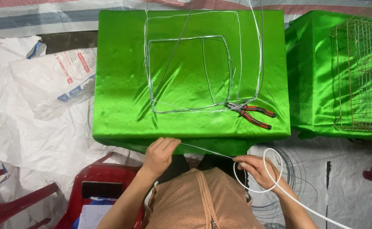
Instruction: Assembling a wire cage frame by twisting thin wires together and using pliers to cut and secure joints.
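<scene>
My left hand [160, 152] pinches a thin silver wire [207, 151] at the near edge of the green cloth-covered table [118, 85]. The wire runs taut to my right hand [256, 167], which grips its other part. A white cable [275, 186] loops around my right hand and trails off to the lower right. On the table lie bent wire frames [190, 72] shaped as nested squares, and red-handled pliers [254, 113] rest at their near right corner.
A second green-covered table [309, 76] at the right carries a rusty wire mesh cage [360, 72]. White plastic sacks [54, 80] cover the floor at the left. Red plastic chairs [92, 182] stand near my left side. Coiled wire [279, 178] lies on the floor at the right.
</scene>
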